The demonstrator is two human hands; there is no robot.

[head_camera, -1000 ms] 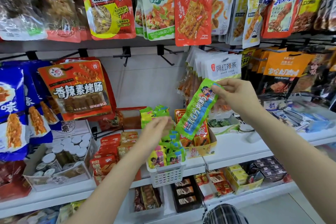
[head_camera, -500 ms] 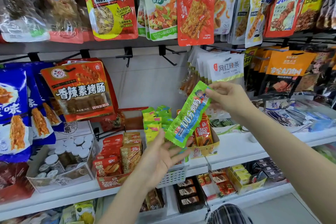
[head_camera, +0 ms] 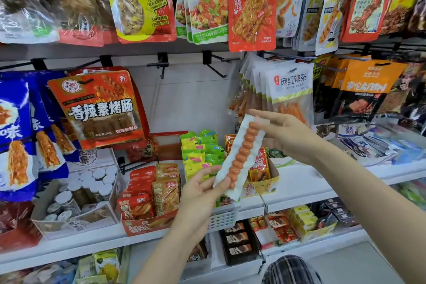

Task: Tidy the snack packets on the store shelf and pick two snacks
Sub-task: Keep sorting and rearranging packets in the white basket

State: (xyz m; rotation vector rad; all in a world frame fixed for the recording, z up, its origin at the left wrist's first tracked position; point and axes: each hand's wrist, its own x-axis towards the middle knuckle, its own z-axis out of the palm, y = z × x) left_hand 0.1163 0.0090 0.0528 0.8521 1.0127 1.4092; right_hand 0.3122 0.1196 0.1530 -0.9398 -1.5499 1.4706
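Observation:
A long snack packet (head_camera: 242, 154) is held slanted in front of the shelf, its white back toward me, with an orange twisted stick showing through. My right hand (head_camera: 288, 136) pinches its top end. My left hand (head_camera: 202, 193) holds its bottom end with thumb and fingers. Behind it, a white plastic basket (head_camera: 222, 218) on the shelf holds several small green and yellow packets (head_camera: 200, 152).
Large snack bags hang on pegs above, among them a red one (head_camera: 252, 4) and an orange one (head_camera: 99, 108). Two black pegs (head_camera: 216, 64) stick out bare. The white shelf (head_camera: 299, 182) carries a red carton (head_camera: 147, 200), a jar box (head_camera: 76, 200) and a yellow carton (head_camera: 260, 175).
The packet has been turned over from its green printed face to its white back. My left hand rose from the basket and took hold of its lower end.

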